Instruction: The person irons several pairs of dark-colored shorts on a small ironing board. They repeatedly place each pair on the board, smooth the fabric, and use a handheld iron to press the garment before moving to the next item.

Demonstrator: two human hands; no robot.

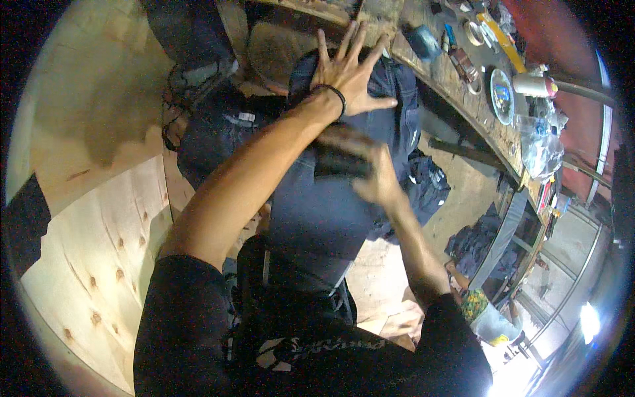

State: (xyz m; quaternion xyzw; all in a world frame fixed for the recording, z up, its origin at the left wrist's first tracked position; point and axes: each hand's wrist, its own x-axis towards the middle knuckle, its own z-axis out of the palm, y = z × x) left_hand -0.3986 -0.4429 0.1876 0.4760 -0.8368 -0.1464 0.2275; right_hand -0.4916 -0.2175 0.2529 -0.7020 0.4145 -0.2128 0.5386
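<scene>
Fingers spread wide, the left hand (347,76) lay on a dark denim garment (403,89); nearer, the blurred right hand (376,173) gripped a dark block (340,165).

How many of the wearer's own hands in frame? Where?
2. Left hand: fingers spread, over the far end of the dark fabric. Right hand: lower in view, motion-blurred, at a dark blocky object; grip unclear. Neither is hidden.
</scene>
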